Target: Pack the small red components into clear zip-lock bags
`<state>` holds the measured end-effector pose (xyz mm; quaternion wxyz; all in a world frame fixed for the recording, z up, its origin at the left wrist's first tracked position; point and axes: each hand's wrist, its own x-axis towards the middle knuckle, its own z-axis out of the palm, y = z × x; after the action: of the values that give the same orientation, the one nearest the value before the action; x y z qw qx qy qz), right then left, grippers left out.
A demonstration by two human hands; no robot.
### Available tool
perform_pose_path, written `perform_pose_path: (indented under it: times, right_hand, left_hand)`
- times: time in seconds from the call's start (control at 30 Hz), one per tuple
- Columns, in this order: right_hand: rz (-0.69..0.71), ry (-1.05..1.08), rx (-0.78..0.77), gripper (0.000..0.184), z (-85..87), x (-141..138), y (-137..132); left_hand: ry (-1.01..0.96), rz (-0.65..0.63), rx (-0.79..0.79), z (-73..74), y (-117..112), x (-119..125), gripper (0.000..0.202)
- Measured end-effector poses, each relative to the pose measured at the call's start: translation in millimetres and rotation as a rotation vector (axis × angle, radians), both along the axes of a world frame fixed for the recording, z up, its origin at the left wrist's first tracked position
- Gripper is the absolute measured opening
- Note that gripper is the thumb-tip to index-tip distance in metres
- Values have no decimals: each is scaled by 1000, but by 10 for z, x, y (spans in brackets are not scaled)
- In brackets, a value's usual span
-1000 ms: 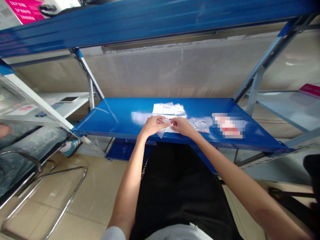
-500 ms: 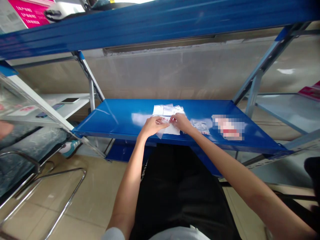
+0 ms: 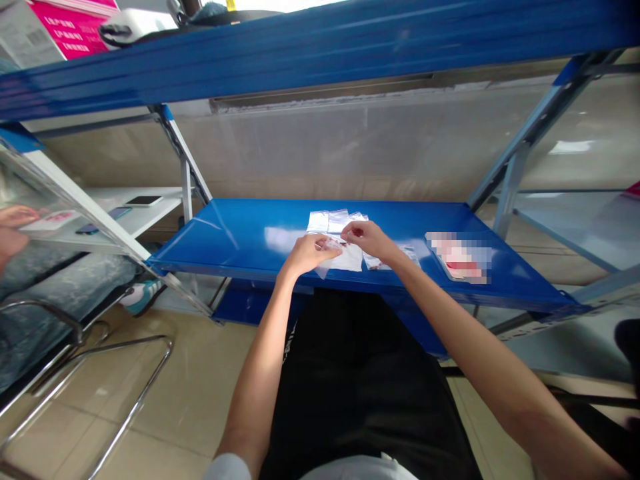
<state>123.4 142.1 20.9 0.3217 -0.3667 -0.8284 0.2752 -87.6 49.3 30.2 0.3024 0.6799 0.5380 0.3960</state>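
Observation:
Both my hands work over a blue metal shelf (image 3: 240,233). My left hand (image 3: 307,254) pinches the left edge of a small clear plastic bag (image 3: 345,259) lying near the shelf's front edge. My right hand (image 3: 366,237) is closed in a pinch at the bag's top, its fingertips close to those of the left. Behind the hands lies a short row of small clear bags (image 3: 336,219). Another clear bag with red print (image 3: 385,260) shows beside my right wrist.
A blurred red and white packet (image 3: 459,257) lies on the shelf's right part. A blue shelf board (image 3: 300,47) hangs overhead. At left a white shelf (image 3: 125,207) carries two phones, and another person's hand (image 3: 13,230) shows at the edge. A chrome chair frame (image 3: 75,373) stands on the floor.
My right hand has moved up and away from me along the bag, from the front edge toward the row of bags. The left hand has stayed in place.

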Motion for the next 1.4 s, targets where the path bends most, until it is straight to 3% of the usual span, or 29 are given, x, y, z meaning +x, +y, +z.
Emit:
perform_pose_path:
  times: [0.17, 0.33, 0.43, 0.57, 0.7, 0.87, 1.03, 1.17, 1.3, 1.4]
  right_hand:
    - [160, 36, -121, 26, 273, -32, -236]
    - [188, 45, -239, 33, 348, -4, -257]
    - [76, 50, -138, 25, 220, 30, -100]
    - [-180, -195, 75, 12, -142, 13, 136]
    - [-208, -335, 180, 15, -448, -23, 218]
    - [-221, -388, 192, 18, -534, -38, 221]
    - [-196, -314, 172, 14, -438, -31, 199]
    - [-163, -109, 74, 15, -254, 32, 76]
    - [-17, 81, -46, 32, 12, 59, -176]
    - [93, 102, -89, 38, 189, 30, -359]
  left_hand:
    - [61, -35, 19, 13, 19, 38, 55]
    - [43, -52, 39, -2, 25, 40, 53]
    - [32, -40, 43, -8, 15, 38, 50]
    - [6, -37, 11, 15, -19, 44, 47]
    - [-5, -23, -25, 32, -37, 38, 49]
    - [6, 18, -31, 26, -40, 16, 49]
    - [-3, 24, -28, 1, -49, 12, 47]
    - [-11, 1, -21, -41, -66, 29, 47]
    - [-5, -22, 3, -71, -86, 55, 47]
    - [-18, -56, 20, -55, -105, 77, 46]
